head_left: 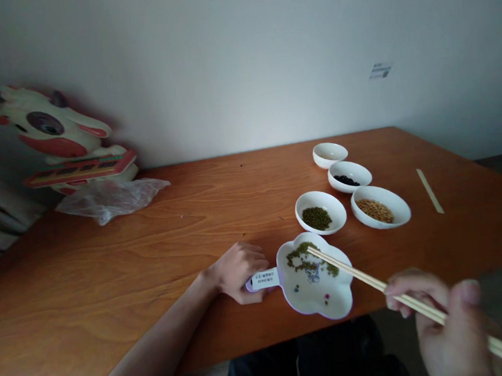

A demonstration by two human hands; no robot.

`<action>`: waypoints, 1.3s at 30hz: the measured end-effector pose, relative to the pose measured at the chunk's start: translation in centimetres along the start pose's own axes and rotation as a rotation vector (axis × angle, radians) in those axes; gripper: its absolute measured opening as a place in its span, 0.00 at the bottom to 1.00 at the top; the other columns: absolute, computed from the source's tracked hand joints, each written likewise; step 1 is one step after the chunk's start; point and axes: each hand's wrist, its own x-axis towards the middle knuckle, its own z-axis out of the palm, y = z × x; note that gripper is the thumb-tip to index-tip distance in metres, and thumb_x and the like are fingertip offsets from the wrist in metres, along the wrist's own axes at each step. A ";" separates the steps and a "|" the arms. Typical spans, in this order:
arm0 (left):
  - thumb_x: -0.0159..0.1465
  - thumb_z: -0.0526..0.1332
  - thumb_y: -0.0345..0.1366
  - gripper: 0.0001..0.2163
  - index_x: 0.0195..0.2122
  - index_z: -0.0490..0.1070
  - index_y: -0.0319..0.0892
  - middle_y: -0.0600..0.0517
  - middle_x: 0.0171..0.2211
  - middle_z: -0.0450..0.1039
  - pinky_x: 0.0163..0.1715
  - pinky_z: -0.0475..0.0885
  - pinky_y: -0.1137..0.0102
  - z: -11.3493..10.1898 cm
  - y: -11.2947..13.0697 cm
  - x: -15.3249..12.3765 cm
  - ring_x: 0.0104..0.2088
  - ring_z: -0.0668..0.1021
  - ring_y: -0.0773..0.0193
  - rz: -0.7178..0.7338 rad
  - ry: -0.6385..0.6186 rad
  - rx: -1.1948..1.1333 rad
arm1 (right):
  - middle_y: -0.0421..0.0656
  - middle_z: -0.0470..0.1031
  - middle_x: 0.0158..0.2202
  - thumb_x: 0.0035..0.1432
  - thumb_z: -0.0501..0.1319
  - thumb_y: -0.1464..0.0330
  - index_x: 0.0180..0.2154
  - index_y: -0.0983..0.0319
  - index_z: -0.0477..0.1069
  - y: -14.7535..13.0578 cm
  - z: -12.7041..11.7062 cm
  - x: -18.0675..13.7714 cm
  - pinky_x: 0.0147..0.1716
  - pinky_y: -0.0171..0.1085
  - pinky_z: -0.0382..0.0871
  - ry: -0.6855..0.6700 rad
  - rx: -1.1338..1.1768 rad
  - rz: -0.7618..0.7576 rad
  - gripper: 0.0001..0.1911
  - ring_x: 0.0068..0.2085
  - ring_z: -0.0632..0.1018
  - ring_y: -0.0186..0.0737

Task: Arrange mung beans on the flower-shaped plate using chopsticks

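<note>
Head view: pinches two chopsticks (362, 276) in the right hand (454, 340), with tips (310, 250) at green beans (302, 246) in the flower-shaped dish (340, 297), ahead and left of that hand. Grasps the dish's handle (266, 279) with the left hand (242, 267), just left of the dish.

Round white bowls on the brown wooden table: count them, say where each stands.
4: green-bean bowl, front left; tan-bean bowl, front right; black-bean bowl, behind them; fourth bowl, farthest back. None looks hidden.
</note>
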 end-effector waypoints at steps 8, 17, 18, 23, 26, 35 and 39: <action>0.58 0.61 0.45 0.12 0.25 0.61 0.45 0.51 0.23 0.69 0.28 0.66 0.64 0.1 0.0 -0.1 0.27 0.73 0.61 -0.016 -0.008 0.004 | 0.48 0.77 0.25 0.66 0.36 0.42 0.28 0.62 0.78 4.3 0.3 -2.5 0.27 0.40 0.66 -0.080 -0.134 -0.075 0.42 0.27 0.74 0.42; 0.58 0.61 0.44 0.12 0.25 0.62 0.45 0.52 0.23 0.69 0.27 0.66 0.64 0.1 0.0 -0.1 0.26 0.73 0.61 -0.006 0.033 -0.023 | 0.47 0.75 0.30 0.66 0.32 0.41 0.30 0.60 0.77 4.2 1.3 -2.3 0.29 0.39 0.65 -0.144 -0.061 -0.068 0.44 0.32 0.74 0.43; 0.58 0.61 0.44 0.11 0.26 0.62 0.45 0.52 0.23 0.70 0.27 0.66 0.64 0.0 0.0 0.0 0.26 0.73 0.61 -0.005 0.032 -0.025 | 0.47 0.75 0.31 0.65 0.31 0.40 0.29 0.60 0.77 4.3 1.2 -2.2 0.29 0.40 0.66 -0.146 -0.052 -0.067 0.45 0.33 0.74 0.43; 0.58 0.61 0.43 0.11 0.27 0.63 0.45 0.51 0.24 0.71 0.28 0.66 0.63 -0.1 0.0 -0.1 0.27 0.73 0.60 -0.001 0.005 -0.021 | 0.49 0.76 0.32 0.62 0.30 0.38 0.29 0.61 0.76 4.7 1.2 -1.9 0.32 0.42 0.69 -0.147 -0.025 -0.045 0.47 0.35 0.76 0.48; 0.57 0.61 0.43 0.10 0.27 0.62 0.45 0.51 0.24 0.70 0.28 0.67 0.63 0.0 0.0 -0.1 0.27 0.73 0.60 -0.001 0.007 -0.020 | 0.50 0.76 0.31 0.62 0.31 0.37 0.29 0.61 0.76 4.7 1.7 -1.9 0.33 0.43 0.69 -0.154 -0.020 -0.058 0.47 0.35 0.77 0.49; 0.58 0.61 0.44 0.11 0.27 0.63 0.45 0.51 0.25 0.71 0.28 0.67 0.63 0.1 -0.2 -0.1 0.27 0.73 0.61 -0.004 0.000 -0.021 | 0.47 0.75 0.29 0.65 0.34 0.40 0.28 0.60 0.76 4.4 2.4 -1.9 0.30 0.42 0.67 -0.160 0.017 -0.117 0.43 0.32 0.75 0.46; 0.58 0.60 0.44 0.11 0.27 0.62 0.45 0.51 0.25 0.71 0.29 0.67 0.63 0.0 -0.1 -0.1 0.28 0.73 0.60 -0.012 -0.014 -0.014 | 0.47 0.75 0.28 0.66 0.36 0.41 0.28 0.60 0.76 4.4 2.7 -1.9 0.29 0.41 0.67 -0.148 0.030 -0.126 0.41 0.31 0.75 0.44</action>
